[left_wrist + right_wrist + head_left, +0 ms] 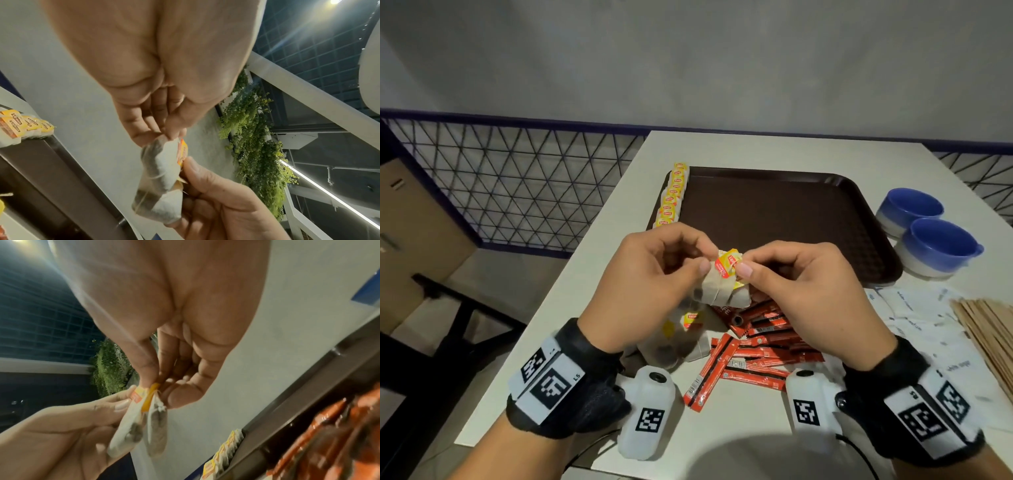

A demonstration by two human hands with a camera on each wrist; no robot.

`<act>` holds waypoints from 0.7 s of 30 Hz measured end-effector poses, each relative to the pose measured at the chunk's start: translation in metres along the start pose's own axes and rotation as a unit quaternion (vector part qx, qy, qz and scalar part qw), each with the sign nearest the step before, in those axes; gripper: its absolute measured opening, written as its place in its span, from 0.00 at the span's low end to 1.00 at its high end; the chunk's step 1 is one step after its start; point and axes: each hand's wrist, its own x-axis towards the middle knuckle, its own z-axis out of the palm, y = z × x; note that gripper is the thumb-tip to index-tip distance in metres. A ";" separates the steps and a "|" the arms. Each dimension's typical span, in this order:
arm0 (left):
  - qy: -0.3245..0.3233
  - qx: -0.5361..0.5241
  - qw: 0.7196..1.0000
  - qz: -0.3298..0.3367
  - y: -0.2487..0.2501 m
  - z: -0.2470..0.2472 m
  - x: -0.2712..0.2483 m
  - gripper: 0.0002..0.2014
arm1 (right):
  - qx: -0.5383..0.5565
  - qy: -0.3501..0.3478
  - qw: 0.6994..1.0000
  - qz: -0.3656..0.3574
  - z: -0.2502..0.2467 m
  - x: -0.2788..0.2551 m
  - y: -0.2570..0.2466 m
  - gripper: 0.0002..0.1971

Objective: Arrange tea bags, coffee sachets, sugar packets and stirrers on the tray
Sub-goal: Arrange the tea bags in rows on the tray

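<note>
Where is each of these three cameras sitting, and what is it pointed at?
Head: worn on the head, looking down at the white table, brown tray, both hands.
Left wrist: looks along the left hand toward the wall.
Right wrist: looks along the right hand.
Shared: all show the paper tea bags both hands pinch.

My worktop (592, 291) is white and rectangular. A dark brown tray (774, 212) sits on it toward the far side. Just right of the tray stand two blue cups (924, 233), touching each other. Nearer me, red coffee sachets (743, 359) lie in a loose heap, with a few loose tea bags (678, 339) just left of them. On the right lie white sugar packets (914, 315), and beside those a bundle of wooden stirrers (986, 329) at the right edge.
</note>
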 end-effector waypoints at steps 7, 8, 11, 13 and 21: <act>0.002 0.034 0.999 0.040 0.003 0.009 -0.002 0.09 | -0.077 -0.047 0.996 0.007 -0.021 -0.007 -0.014 0.03; -0.006 0.042 0.998 0.044 0.004 0.010 -0.002 0.09 | -0.079 -0.054 0.995 0.008 -0.023 -0.007 -0.015 0.02; -0.032 0.048 0.997 0.045 0.009 0.015 -0.007 0.07 | -0.061 -0.068 0.996 0.019 -0.028 -0.009 -0.019 0.03; -0.037 0.051 0.997 0.047 0.011 0.018 -0.010 0.06 | -0.053 -0.073 0.996 0.022 -0.031 -0.011 -0.019 0.04; -0.028 0.010 0.999 0.041 0.011 0.029 -0.011 0.04 | -0.031 -0.073 0.996 0.038 -0.039 -0.016 -0.019 0.06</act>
